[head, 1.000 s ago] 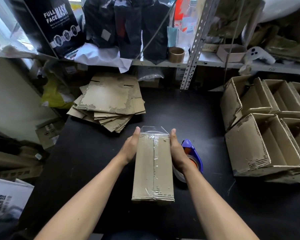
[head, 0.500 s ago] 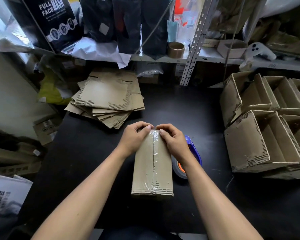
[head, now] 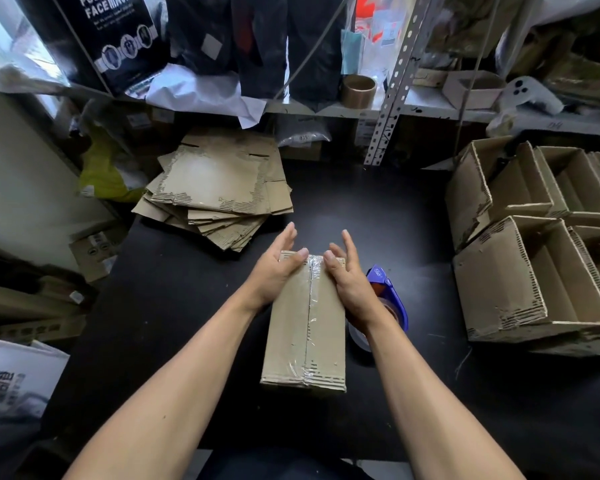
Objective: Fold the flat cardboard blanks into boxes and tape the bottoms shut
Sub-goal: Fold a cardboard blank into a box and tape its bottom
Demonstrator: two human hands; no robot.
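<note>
A folded cardboard box (head: 305, 327) stands bottom-up on the black table (head: 174, 306), a strip of clear tape running along its centre seam. My left hand (head: 278, 265) rests on the box's far left corner, thumb pressing the tape, fingers straight and lifted. My right hand (head: 347, 275) lies on the far right corner in the same way, thumb on the tape. A blue tape dispenser (head: 385, 299) sits just right of the box, partly behind my right wrist. A pile of flat cardboard blanks (head: 219, 188) lies at the table's far left.
Several open, folded boxes (head: 534, 265) are stacked on the right of the table. A metal shelf (head: 378, 109) with black bags, a tape core and a small box runs along the back. Cartons and bags fill the floor at left.
The loose tape end at the box's far edge has been folded down. My fingers went from the box's sides to curling over that edge, and now straighten with only my thumbs pressing.
</note>
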